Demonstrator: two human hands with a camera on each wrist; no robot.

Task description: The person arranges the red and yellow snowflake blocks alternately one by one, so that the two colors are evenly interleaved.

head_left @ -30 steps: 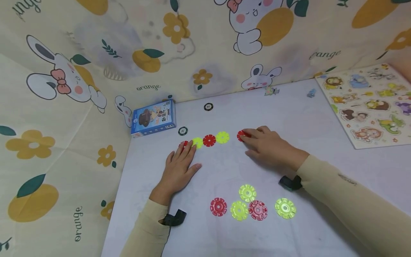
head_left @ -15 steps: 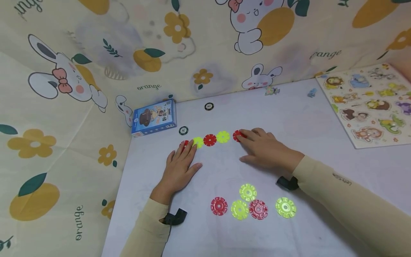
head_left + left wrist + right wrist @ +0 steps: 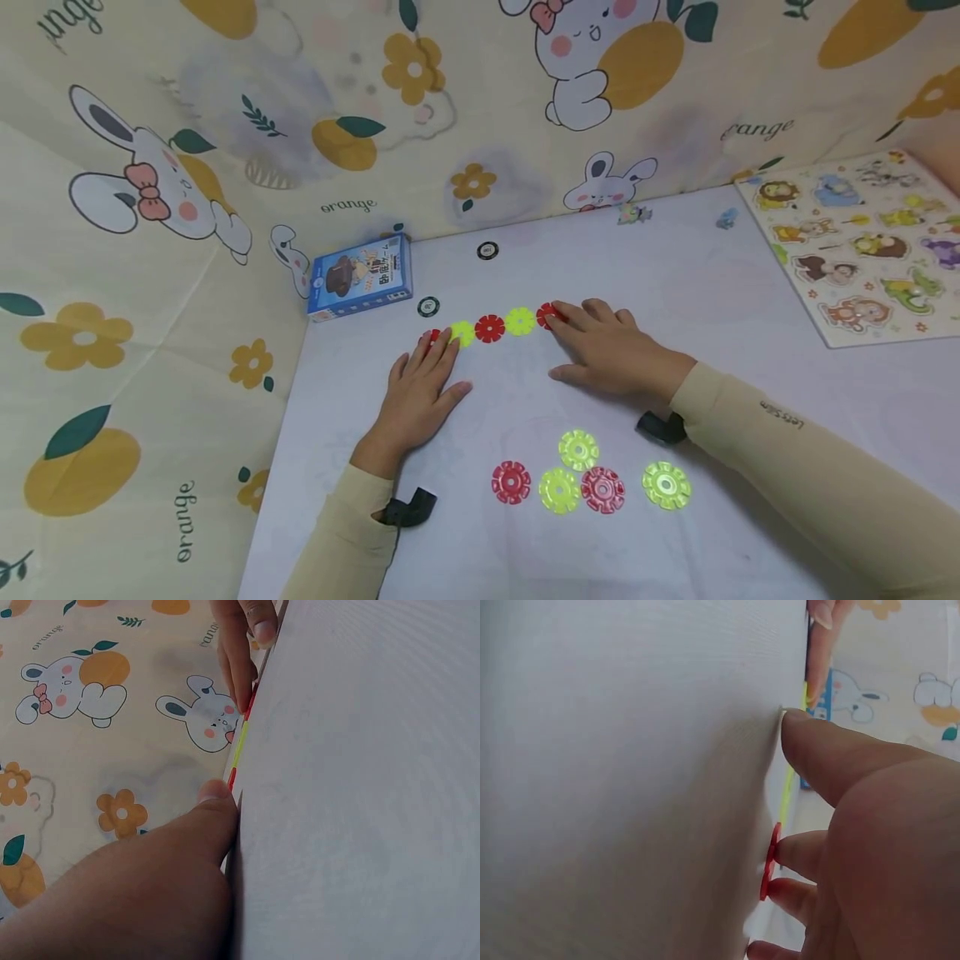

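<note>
Five notched plastic discs would overcount by eye, so I name them singly: a red disc (image 3: 432, 336) at the left end, a yellow-green disc (image 3: 463, 334), a middle red disc (image 3: 490, 328), another yellow-green disc (image 3: 520, 321) and a right-end red disc (image 3: 547, 316) form a row. My left hand (image 3: 417, 400) lies with straight fingers over the left-end discs, partly hiding them. Fingertips of my right hand (image 3: 618, 350) press on the right-end red disc, seen edge-on in the right wrist view. That disc meets or nearly meets its yellow-green neighbour.
Nearer the person lie several loose discs, among them a red disc (image 3: 511, 482) and a yellow-green disc (image 3: 667, 486). Behind the row are a blue box (image 3: 360, 277) and two black round chips (image 3: 428, 307). An animal-picture board (image 3: 862, 250) lies at right.
My right hand has slid left with the right-end red disc, narrowing the gap to the row. My left hand has stayed in place.
</note>
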